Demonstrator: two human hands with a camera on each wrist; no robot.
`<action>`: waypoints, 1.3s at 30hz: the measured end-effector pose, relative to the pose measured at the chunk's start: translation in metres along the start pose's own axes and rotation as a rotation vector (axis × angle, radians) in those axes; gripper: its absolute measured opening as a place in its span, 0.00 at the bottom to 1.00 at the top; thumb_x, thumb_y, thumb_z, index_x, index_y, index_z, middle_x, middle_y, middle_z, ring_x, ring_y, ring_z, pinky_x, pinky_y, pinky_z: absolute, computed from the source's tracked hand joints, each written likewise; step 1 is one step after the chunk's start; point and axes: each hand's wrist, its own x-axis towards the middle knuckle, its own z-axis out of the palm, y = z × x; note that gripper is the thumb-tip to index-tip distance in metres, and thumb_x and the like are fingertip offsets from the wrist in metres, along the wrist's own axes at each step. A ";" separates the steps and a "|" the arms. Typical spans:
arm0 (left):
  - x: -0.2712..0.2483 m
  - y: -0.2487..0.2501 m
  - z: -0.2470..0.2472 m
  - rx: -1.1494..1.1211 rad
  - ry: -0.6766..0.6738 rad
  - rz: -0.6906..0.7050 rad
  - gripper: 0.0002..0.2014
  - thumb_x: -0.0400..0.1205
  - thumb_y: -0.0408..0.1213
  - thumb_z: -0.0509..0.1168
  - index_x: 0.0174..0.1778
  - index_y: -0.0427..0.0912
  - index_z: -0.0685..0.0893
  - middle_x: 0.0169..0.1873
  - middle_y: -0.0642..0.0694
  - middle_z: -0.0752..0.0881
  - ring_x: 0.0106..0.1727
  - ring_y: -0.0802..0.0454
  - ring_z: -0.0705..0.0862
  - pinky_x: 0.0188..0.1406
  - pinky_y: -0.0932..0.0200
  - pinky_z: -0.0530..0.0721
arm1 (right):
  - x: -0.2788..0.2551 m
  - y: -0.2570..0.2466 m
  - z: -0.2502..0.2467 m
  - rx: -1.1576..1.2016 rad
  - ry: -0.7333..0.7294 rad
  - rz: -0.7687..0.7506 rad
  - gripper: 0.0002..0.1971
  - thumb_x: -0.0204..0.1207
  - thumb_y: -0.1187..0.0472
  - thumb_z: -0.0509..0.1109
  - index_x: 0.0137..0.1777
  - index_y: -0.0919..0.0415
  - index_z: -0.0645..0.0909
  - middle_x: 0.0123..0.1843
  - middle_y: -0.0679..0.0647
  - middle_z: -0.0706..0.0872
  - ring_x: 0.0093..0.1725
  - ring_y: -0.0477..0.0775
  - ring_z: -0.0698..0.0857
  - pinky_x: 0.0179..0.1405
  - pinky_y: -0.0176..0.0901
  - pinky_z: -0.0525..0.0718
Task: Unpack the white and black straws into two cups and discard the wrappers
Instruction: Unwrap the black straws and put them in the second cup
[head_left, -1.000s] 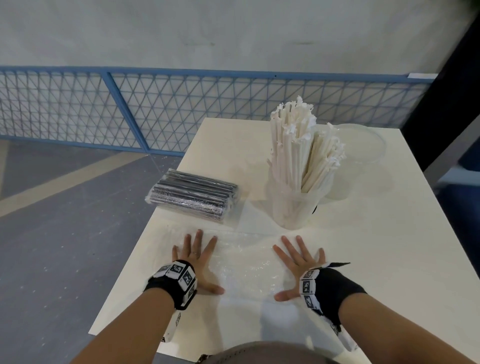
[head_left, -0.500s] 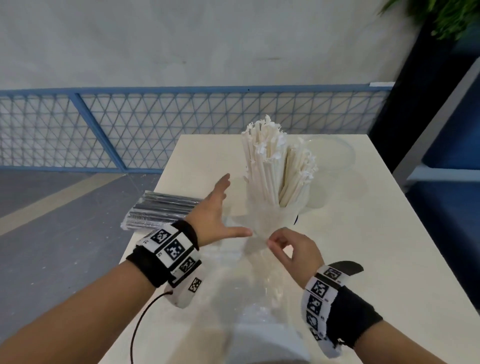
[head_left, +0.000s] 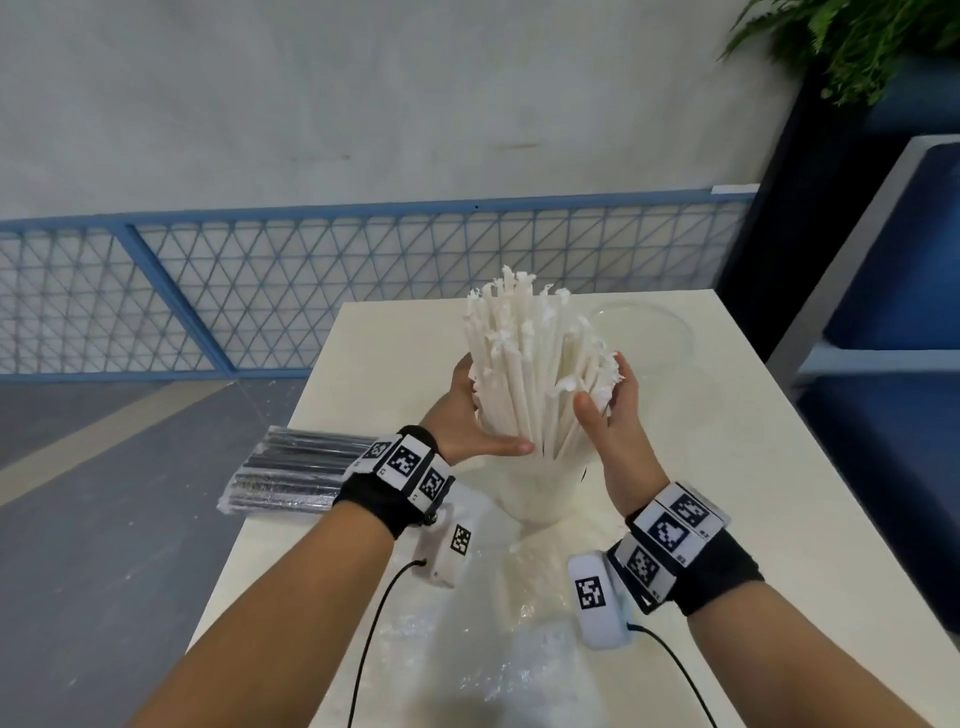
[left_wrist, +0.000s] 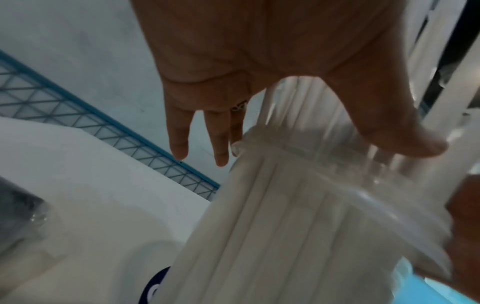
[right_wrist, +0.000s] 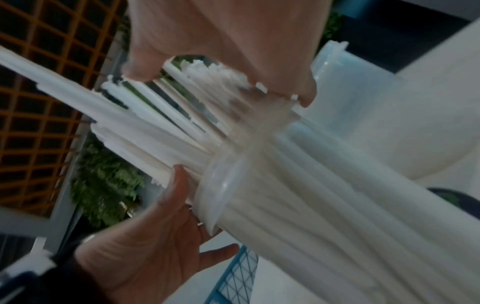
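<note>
Cream rectangular table (head_left: 727, 467) — bearing clear plastic cup (head_left: 535, 493) of white straws (head_left: 519, 364), empty clear cup (head_left: 654, 332) behind, wrapped pack of black straws (head_left: 291, 478) left, crumpled clear wrapper (head_left: 519, 649) nearest.

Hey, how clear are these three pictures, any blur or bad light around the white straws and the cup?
Head view: evenly lit, fairly sharp on the white straws. Left wrist view: dim, the left hand shadowed close to the lens, the cup rim smeared. Right wrist view: also dim, the straws streaked by motion blur near the right hand.
</note>
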 end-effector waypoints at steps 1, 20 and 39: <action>0.002 -0.001 -0.001 -0.009 0.009 0.000 0.57 0.61 0.31 0.81 0.79 0.44 0.50 0.62 0.56 0.73 0.67 0.55 0.75 0.61 0.68 0.73 | 0.000 0.000 0.001 0.055 -0.066 0.016 0.67 0.46 0.25 0.76 0.81 0.47 0.45 0.80 0.48 0.64 0.78 0.47 0.67 0.78 0.57 0.66; 0.018 0.007 0.022 0.099 0.041 0.085 0.48 0.48 0.59 0.74 0.68 0.58 0.70 0.62 0.57 0.80 0.64 0.61 0.78 0.73 0.47 0.70 | 0.009 0.000 0.012 -0.215 0.051 -0.134 0.41 0.58 0.48 0.81 0.68 0.33 0.63 0.64 0.46 0.82 0.65 0.45 0.81 0.67 0.55 0.79; 0.008 0.033 0.003 -0.138 0.113 0.289 0.56 0.54 0.50 0.82 0.76 0.44 0.61 0.71 0.44 0.74 0.70 0.55 0.75 0.70 0.55 0.76 | 0.016 -0.046 0.004 -0.035 0.056 -0.180 0.49 0.58 0.42 0.81 0.76 0.47 0.58 0.76 0.54 0.69 0.75 0.55 0.72 0.72 0.57 0.75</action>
